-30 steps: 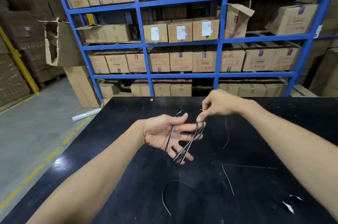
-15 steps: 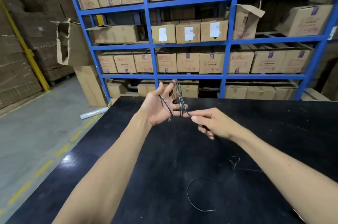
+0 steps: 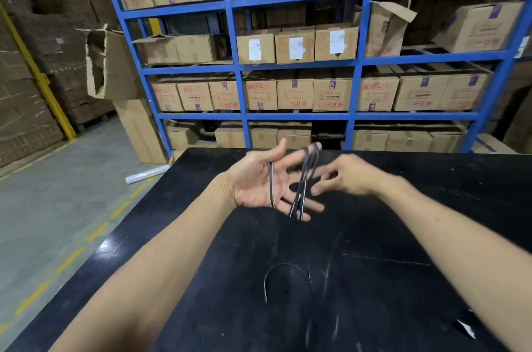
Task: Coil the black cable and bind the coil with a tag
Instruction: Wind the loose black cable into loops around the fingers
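Thin black cable [image 3: 304, 179], glossy, looped several turns around spread fingers of palm-up left hand [image 3: 259, 182] above black table [image 3: 403, 236]; right hand [image 3: 342, 176] blurred, fingers pinched at loops; grip indeterminate.

Motion blur softens the right hand [image 3: 344, 176]; its grip on the black cable [image 3: 305, 179] cannot be confirmed. Cable loops pass behind the left hand [image 3: 260, 182] fingers, hidden there. Both forearms and the table [image 3: 431, 193] are cut off by the near edge. Box [image 3: 295, 48] lettering is illegible.
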